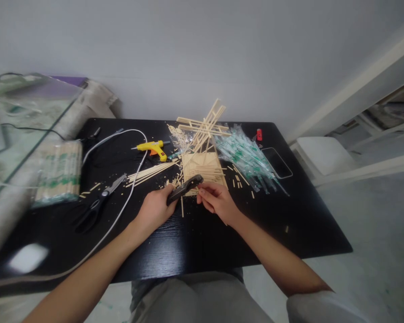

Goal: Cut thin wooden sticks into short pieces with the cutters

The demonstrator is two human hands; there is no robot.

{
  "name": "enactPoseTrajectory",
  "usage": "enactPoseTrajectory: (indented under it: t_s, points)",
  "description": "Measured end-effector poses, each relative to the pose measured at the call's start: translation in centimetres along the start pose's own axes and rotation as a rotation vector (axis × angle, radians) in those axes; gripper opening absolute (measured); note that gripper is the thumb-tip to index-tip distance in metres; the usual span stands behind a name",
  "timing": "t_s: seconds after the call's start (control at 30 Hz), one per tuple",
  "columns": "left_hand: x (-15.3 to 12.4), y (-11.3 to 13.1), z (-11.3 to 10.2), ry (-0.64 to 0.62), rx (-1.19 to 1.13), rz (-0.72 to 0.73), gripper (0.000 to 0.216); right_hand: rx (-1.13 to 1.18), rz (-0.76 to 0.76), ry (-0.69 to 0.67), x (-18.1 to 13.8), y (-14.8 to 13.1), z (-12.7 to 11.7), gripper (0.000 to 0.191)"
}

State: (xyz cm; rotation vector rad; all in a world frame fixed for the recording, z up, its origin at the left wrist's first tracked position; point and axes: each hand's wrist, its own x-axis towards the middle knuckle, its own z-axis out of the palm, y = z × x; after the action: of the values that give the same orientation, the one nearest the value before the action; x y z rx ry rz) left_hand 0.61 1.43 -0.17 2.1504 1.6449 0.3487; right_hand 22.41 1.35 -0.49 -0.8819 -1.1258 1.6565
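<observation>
My left hand (pixel 157 204) is wrapped round a long black-handled tool (pixel 183 189) with a rounded far end; its exact kind is unclear. Close to that end, the fingertips of my right hand (pixel 216 199) are pinched together, and whatever they may hold is too small to make out. Behind both hands lies a flat wooden panel of thin sticks (pixel 202 160), with loose sticks on top. A crossed wooden stick frame (pixel 207 128) rises at the panel's far side. More thin sticks (pixel 151 173) lie in a bundle left of the panel.
A yellow glue gun (pixel 154 148) and black-handled scissors (pixel 101 202) lie on the left of the black table (pixel 168 251). A white cable (pixel 129 202) crosses it. At right are plastic stick wrappers (pixel 244 152), a phone (pixel 276 162) and a red lighter-like object (pixel 259 134). Packaged sticks (pixel 59 170) stand far left.
</observation>
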Motion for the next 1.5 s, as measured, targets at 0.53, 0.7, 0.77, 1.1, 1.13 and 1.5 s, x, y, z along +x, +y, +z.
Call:
enactPoseTrajectory:
  t_s: [0.53,0.7,0.77,1.1,1.13,1.5]
  points:
    - [-0.15,-0.24,-0.01,0.05,-0.177,0.105,0.006,0.098,0.144,-0.125,-0.24,-0.33,-0.51,0.029]
    - [-0.05,-0.53,-0.41,0.04,-0.212,0.155,0.015,0.249,0.31,-0.238,-0.14,-0.38,-0.74,0.033]
    - [0.03,-0.66,-0.41,0.027,-0.227,0.162,0.017,0.3,0.377,-0.256,-0.1,-0.4,-0.83,0.033]
    - [0.09,-0.61,-0.45,-0.012,-0.23,0.175,0.011,0.413,0.473,-0.275,-0.16,-0.21,-0.9,0.031]
    - [0.09,-0.61,-0.49,-0.014,-0.221,0.171,0.012,0.419,0.473,-0.274,-0.17,-0.19,-0.89,0.031]
    - [0.08,-0.5,-0.58,0.001,-0.169,0.129,0.016,0.407,0.446,-0.228,-0.01,0.21,-0.84,0.03]
